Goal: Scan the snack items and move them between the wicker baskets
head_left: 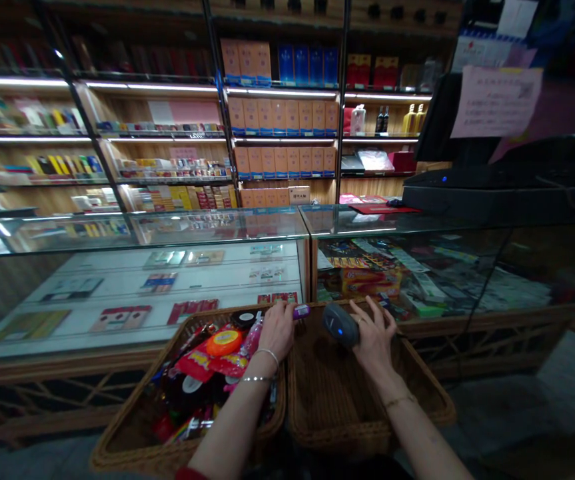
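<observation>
My left hand (278,328) is closed over the inner far corner of the left wicker basket (112,448), with a small purple item (302,311) sticking out past its fingers. What kind of item it is I cannot make out. Under and beside that hand lie colourful packets, among them a red packet (194,363) with a round orange piece (224,342). My right hand (374,339) grips a dark barcode scanner (340,325) with a blue light, over the right basket (430,393). Some of its fingers stretch away from the scanner, whose grip is mostly hidden.
Behind the baskets stands a glass display counter (217,230), with flat boxes and papers inside. A dark monitor (434,120) with a pink notice (496,101) rises at the right, and a cable hangs down the glass. Lit shelves of boxed goods (284,117) line the back wall.
</observation>
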Motion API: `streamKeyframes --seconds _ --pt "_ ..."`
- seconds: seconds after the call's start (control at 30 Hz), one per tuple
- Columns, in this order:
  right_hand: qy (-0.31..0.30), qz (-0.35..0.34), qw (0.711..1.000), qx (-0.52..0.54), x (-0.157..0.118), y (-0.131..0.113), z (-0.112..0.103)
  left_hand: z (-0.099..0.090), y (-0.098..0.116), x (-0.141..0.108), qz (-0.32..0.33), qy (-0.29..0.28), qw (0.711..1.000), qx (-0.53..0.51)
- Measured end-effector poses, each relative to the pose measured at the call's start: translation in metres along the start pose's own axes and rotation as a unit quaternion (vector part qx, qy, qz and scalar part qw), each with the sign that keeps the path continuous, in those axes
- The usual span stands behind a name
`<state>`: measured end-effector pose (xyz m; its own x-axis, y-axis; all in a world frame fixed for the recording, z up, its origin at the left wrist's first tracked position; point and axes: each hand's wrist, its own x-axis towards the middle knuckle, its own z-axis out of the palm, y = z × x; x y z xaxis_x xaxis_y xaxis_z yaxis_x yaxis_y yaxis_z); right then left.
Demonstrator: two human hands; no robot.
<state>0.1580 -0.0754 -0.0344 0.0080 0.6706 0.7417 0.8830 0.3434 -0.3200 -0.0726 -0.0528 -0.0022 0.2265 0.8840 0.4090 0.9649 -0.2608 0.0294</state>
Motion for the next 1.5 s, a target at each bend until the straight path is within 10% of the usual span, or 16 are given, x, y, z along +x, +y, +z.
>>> streamKeyframes --seconds 1.5 --pt "-0.003 -0.007 0.999 0.035 -0.005 0.0 0.002 0.007 0.006 -0.006 0.008 0.11 0.993 0.036"
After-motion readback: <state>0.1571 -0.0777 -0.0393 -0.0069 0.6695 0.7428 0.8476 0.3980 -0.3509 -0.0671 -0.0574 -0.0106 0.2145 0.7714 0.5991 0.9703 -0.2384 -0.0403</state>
